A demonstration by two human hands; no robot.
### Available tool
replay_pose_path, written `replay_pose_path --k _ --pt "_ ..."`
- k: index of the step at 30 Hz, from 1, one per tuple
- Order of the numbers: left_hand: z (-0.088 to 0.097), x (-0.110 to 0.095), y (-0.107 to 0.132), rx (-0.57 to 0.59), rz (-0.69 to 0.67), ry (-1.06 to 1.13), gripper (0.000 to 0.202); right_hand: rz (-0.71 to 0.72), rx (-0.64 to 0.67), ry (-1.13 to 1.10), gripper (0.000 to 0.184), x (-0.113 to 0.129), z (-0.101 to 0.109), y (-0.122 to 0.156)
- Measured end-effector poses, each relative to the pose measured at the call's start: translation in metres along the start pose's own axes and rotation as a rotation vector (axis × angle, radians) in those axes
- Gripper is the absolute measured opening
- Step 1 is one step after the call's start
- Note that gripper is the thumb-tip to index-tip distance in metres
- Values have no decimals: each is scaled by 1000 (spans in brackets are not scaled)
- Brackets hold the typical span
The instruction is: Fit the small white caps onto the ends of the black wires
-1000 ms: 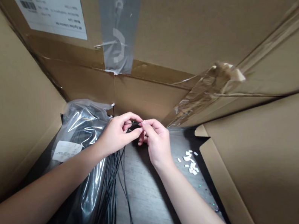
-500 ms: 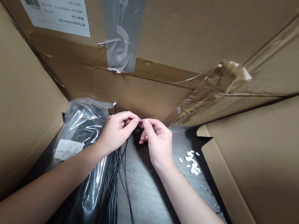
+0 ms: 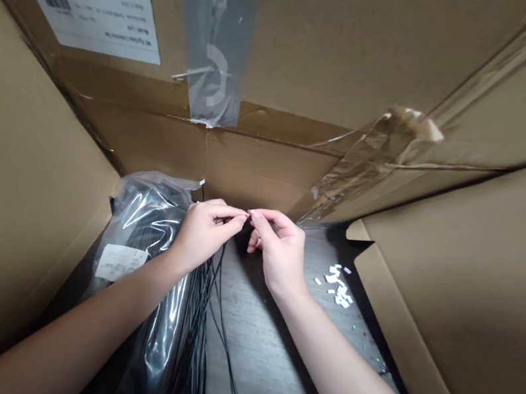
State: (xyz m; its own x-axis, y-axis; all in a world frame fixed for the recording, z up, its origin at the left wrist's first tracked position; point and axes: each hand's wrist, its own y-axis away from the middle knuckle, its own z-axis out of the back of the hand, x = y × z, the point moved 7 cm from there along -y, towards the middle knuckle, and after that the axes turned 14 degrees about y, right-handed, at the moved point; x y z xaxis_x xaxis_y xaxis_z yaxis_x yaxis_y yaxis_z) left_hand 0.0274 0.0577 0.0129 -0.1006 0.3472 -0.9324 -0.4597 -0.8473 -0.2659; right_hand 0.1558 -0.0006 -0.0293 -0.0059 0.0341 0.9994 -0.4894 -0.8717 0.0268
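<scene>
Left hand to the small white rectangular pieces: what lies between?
The bare right hand lies between that left hand and those white pieces, in the head view.

The light is soft and rather dim, with no source in view, and the cardboard flaps [image 3: 481, 295] show a muted brown. Bright glare streaks the plastic bag [image 3: 146, 223]. The right hand [image 3: 280, 254] throws a soft shadow onto the dark tabletop [image 3: 266, 371]. Wide-angle distortion bows the flaps' edges towards the corners, yet the picture stays fairly sharp.
</scene>
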Motion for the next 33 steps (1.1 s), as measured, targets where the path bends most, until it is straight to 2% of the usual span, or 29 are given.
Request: replay_pose_path --k 7,15,25,33 --pt "0 4 0 -20 52 75 12 -5 -90 19 23 6 5 4" --pt "-1 8 0 -35 148 219 11 -3 5 44 21 5 0 3" --pt "0 9 0 -36 195 187 14 -8 19 80 21 3 -1 3" --pt "-1 11 0 -19 219 239 11 -15 91 144 25 5 -5 3"
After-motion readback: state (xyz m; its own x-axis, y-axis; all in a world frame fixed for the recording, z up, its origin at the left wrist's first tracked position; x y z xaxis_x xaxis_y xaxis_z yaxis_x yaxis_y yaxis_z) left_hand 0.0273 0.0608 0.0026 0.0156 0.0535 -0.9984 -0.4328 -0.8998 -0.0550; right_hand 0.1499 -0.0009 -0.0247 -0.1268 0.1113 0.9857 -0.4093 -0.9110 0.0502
